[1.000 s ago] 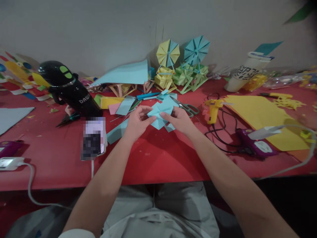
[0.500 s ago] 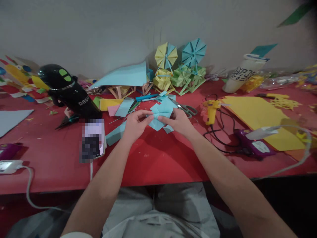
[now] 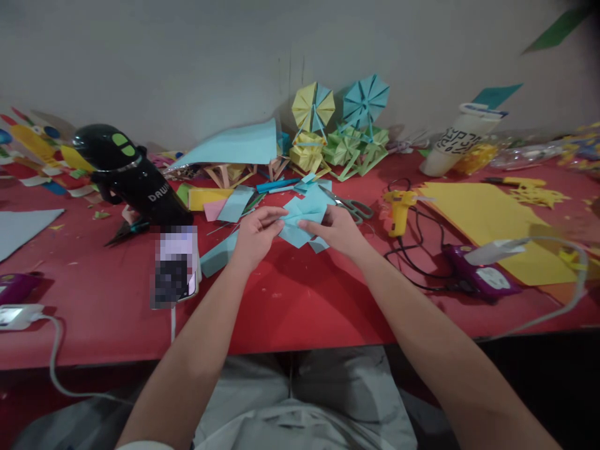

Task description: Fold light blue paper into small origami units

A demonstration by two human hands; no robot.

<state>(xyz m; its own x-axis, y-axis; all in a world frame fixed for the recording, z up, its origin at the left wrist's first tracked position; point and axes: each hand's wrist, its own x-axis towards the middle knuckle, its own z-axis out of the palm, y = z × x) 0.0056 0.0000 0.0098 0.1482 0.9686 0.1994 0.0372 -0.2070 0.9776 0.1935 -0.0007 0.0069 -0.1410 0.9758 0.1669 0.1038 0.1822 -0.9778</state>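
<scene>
Between my hands is a light-blue folded paper (image 3: pixel 304 215) with creases and pointed corners, raised a little over the red table (image 3: pixel 300 300). My left hand (image 3: pixel 259 232) pinches its left edge between thumb and fingers. On the other side, my right hand (image 3: pixel 338 230) grips the paper, thumb on top and fingers behind. Just beyond my right hand lie grey-handled scissors (image 3: pixel 359 209), their blades partly covered. Blue paper strips (image 3: pixel 220 255) rest left of my left hand. A small blue scrap (image 3: pixel 319 244) shows under the held paper.
At left stand a black bottle (image 3: pixel 135 175) and a phone (image 3: pixel 175 265) with a cable. To the right are a yellow glue gun (image 3: pixel 399 212), a purple power strip (image 3: pixel 482 273) and yellow paper sheets (image 3: pixel 497 219). Folded paper wheels (image 3: pixel 365 100) and a paper cup (image 3: pixel 462 139) line the wall.
My left thumb and fingers have shifted slightly left along the paper's edge. The right hand keeps its hold, and the view has moved only a little.
</scene>
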